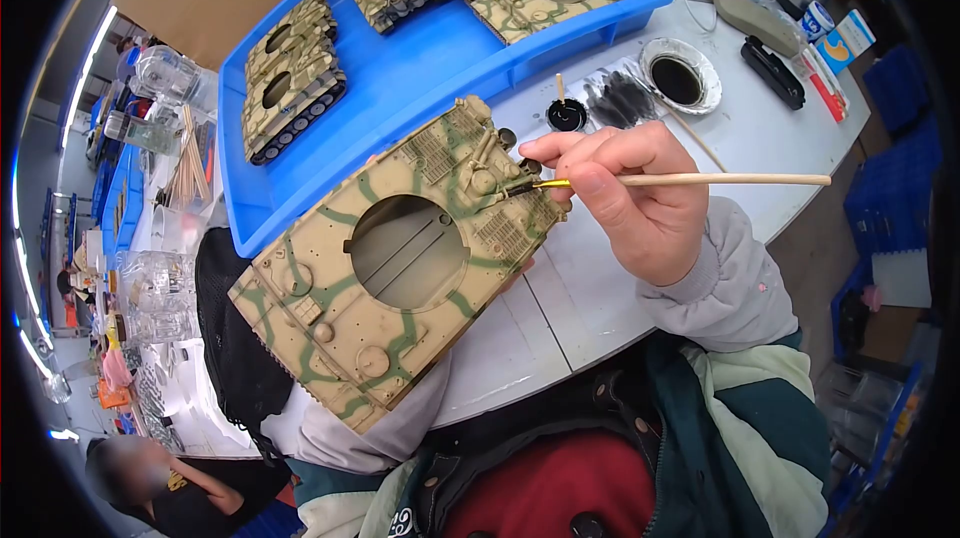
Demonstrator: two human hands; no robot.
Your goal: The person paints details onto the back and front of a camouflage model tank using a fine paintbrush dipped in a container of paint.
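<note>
A slim paintbrush (730, 179) is pinched between the thumb and fingers of the right hand (645, 203), seen here through the head camera I monitor from afar, its dark bristles at the deck of a camouflaged model tank hull (490, 256). I see the hull tilted in front of the person's body, above the white table (580, 318), its round opening facing up. The left hand (528, 266) is almost wholly behind the hull, with only a sliver of skin at its edge, so I cannot tell how those fingers are set; a grey left sleeve (325, 438) runs beneath. Beyond, a blue tray (385, 78) bears more camouflaged hulls (290, 88), some along its far side and others to the left. Near the right hand I find a small cup of black paint (567, 116) with a stick standing in it, a black smear (622, 100) and a white-rimmed bowl (711, 78) of dark liquid. At lower left, another person (190, 493) sits in dark clothing.
</note>
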